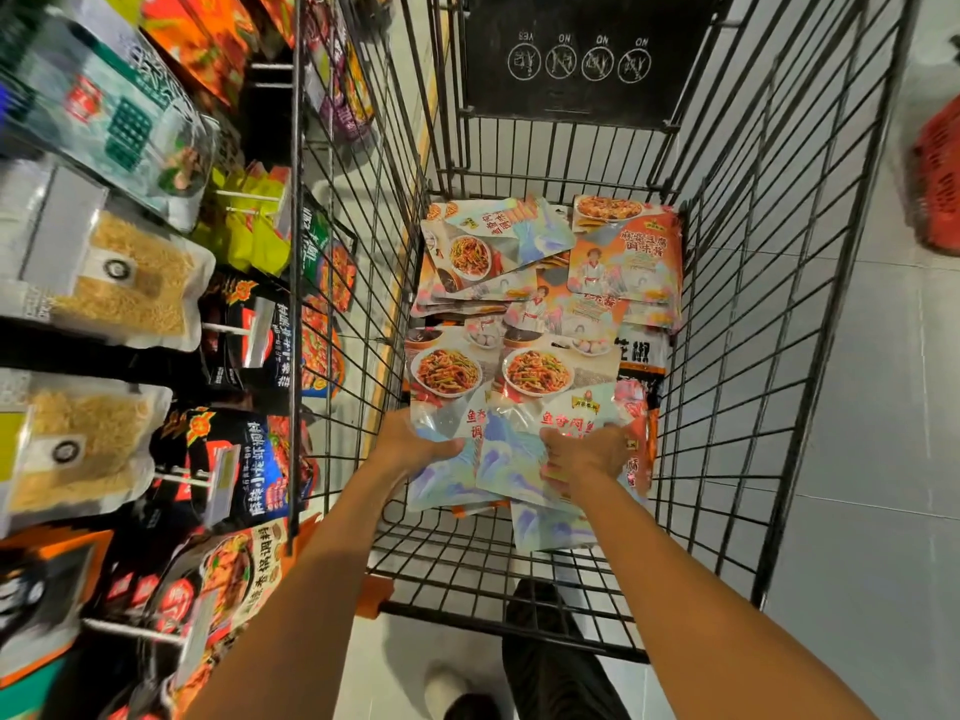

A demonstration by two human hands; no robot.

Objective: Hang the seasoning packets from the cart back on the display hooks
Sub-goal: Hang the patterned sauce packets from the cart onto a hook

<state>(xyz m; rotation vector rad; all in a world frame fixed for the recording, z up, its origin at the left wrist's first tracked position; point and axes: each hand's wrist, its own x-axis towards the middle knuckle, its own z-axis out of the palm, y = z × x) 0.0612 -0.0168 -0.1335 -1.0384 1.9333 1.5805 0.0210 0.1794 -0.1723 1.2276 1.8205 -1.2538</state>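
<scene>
Seasoning packets [540, 314] lie heaped in the cart [753, 356], under and beyond both hands. The left hand [415, 444] grips the left packet [447, 387]; the right hand [587, 454] pinches the neighbouring packet [540, 402]. Display hooks [192, 480] stand left of the left hand.

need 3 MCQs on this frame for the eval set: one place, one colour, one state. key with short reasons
1. The display hooks stand on which side of the cart?
A. right
B. left
C. beyond its far end

2. The basket at the frame's right edge is:
A. blue
B. green
C. red

3. The left hand and right hand are:
A. both gripping seasoning packets in the cart
B. both empty
C. hanging a packet on a hook

Key:
1 B, hooks with hung goods fill the view's left side.
2 C, its mesh is red.
3 A, each hand's fingers curl over packets lying in the cart.
</scene>
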